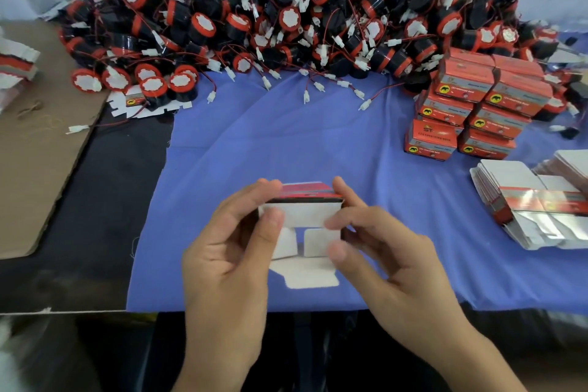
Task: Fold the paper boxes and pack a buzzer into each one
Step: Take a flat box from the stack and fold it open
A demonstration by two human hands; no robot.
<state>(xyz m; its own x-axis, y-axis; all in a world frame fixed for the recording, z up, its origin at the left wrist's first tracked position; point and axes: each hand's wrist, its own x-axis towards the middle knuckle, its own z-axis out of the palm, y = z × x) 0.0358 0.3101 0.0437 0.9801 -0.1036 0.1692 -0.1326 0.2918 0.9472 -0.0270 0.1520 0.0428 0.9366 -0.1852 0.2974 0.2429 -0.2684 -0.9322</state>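
Grasping paper box: left hand, right hand grip; blue cloth under, buzzer pile behind.

The paper box between the left hand and right hand shows white inner panels and flaps, a red outer face and a black band along its upper edge. Beyond the hands, the buzzers have black bodies, red rims, white scallop-edged discs, red wires and white plugs. Beyond the right hand, the packed boxes are orange-red with a yellow disc bearing a black animal silhouette. Right of that hand, the flat blanks are white with red and silver print. The cloth under both hands is blue-violet; left of the left hand, the cardboard is brown.
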